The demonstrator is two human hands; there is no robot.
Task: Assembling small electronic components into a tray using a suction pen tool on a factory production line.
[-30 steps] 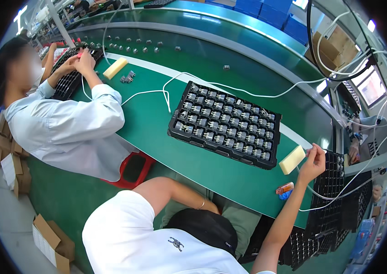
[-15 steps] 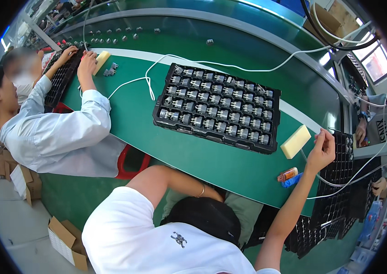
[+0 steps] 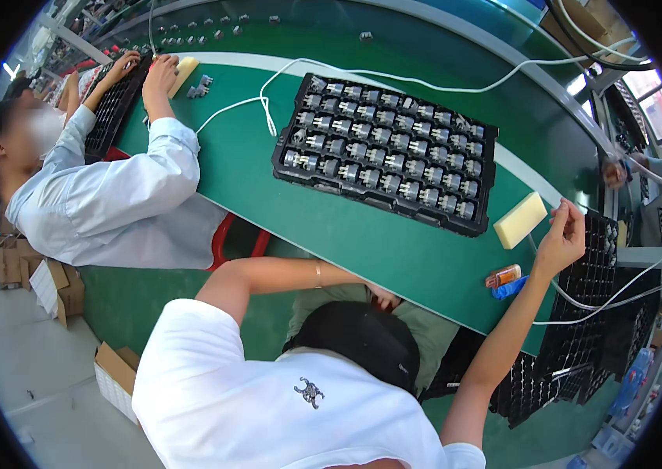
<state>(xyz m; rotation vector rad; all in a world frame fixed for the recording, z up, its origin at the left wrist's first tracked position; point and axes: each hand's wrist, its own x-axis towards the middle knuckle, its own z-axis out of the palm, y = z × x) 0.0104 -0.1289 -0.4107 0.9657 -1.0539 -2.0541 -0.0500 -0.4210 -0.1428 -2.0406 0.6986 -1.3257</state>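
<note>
My right hand (image 3: 564, 241) is raised over the right end of the green table (image 3: 393, 262), beside a yellow sponge block (image 3: 520, 220). Its thumb and fingertips are pinched together; what they hold, if anything, I cannot make out. My left hand (image 3: 384, 297) rests low by my lap under the table edge, its fingers mostly hidden. In front of me a black tray (image 3: 393, 205) carries rows of grey plug-like parts with metal pins (image 3: 395, 162). Near my right forearm lie a small orange-brown item (image 3: 503, 276) and a blue one (image 3: 510, 288).
A white cable (image 3: 268, 117) curves behind the tray; another (image 3: 573, 322) passes by my right forearm. At left a co-worker in a light blue sleeve (image 3: 151, 164) works by another sponge (image 3: 183, 76) and loose grey parts (image 3: 200, 86). Black trays (image 3: 581, 313) are stacked at right.
The whole view has shifted, so the tray sits higher in it. My left hand shows more below the table edge. My right hand keeps its pinch near the sponge.
</note>
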